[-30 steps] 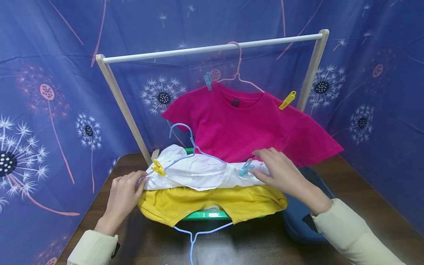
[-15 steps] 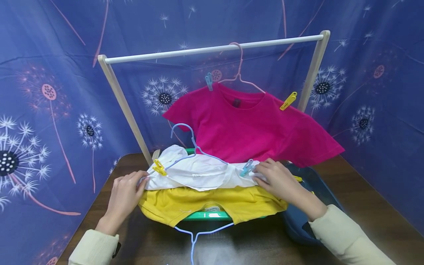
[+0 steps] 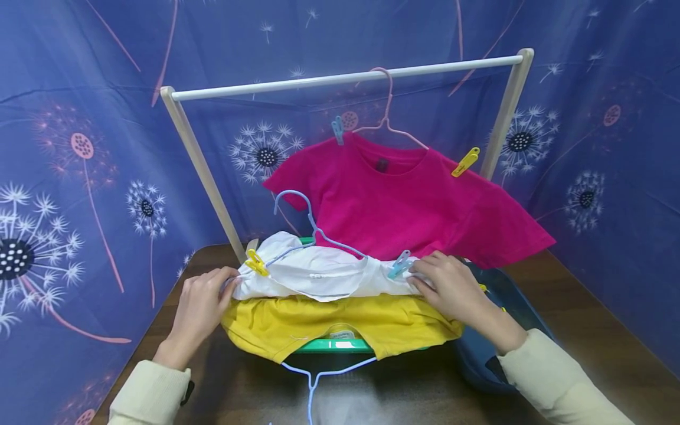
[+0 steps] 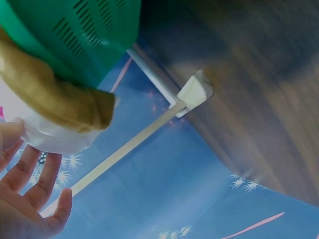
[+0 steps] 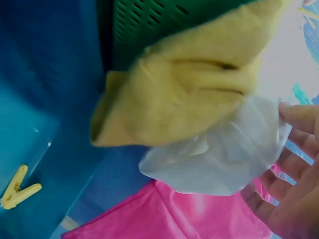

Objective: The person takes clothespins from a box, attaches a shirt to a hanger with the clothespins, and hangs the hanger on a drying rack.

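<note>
Squarely between the left hand point(image 3: 200, 302) and right hand point(image 3: 451, 287), the white shirt point(image 3: 326, 265), its sides in both hands' pinch.

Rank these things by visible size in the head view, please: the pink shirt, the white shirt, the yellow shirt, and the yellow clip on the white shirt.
1. Pink shirt
2. White shirt and yellow shirt: too alike in visible area to rank
3. Yellow clip
</note>
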A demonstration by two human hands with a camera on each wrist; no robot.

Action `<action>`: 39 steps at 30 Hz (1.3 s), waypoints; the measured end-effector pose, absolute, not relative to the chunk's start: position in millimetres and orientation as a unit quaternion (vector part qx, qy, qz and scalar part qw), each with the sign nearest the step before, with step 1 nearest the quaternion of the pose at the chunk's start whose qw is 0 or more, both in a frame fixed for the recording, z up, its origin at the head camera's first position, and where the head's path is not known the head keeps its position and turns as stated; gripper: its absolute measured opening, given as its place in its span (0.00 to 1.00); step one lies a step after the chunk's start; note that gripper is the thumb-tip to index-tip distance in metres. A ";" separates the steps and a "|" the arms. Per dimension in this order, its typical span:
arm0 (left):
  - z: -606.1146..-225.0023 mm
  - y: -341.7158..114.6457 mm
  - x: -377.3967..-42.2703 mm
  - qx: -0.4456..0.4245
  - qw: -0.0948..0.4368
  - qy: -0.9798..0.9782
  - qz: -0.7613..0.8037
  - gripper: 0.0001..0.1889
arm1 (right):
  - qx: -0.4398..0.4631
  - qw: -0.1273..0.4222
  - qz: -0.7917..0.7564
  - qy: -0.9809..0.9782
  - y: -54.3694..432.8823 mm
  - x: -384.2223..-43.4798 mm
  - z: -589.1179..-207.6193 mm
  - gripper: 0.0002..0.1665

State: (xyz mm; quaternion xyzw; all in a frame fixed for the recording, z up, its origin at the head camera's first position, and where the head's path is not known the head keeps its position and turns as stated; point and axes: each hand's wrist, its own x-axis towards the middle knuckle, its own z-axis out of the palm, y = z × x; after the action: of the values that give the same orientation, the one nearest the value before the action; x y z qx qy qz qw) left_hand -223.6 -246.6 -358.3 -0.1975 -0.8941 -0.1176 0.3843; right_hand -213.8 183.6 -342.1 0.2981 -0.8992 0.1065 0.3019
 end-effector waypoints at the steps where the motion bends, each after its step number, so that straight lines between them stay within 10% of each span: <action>1: -355.7 -246.3 -224.4 -0.200 0.387 -0.893 -0.117 0.04 | 0.297 0.308 0.113 -0.897 183.7 -213.4 -340.1 0.12; 39: -224.4 -208.6 -296.4 -0.160 0.381 -0.886 -0.209 0.09 | 0.184 0.364 0.234 -0.883 203.6 -252.1 -245.9 0.11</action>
State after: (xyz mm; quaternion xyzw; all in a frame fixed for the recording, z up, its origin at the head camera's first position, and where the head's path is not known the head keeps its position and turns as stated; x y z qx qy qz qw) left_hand -296.4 -208.6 -224.4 -0.1602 -0.8861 -0.2093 0.3814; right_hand -252.1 203.6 -245.9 0.1836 -0.8827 0.2341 0.3637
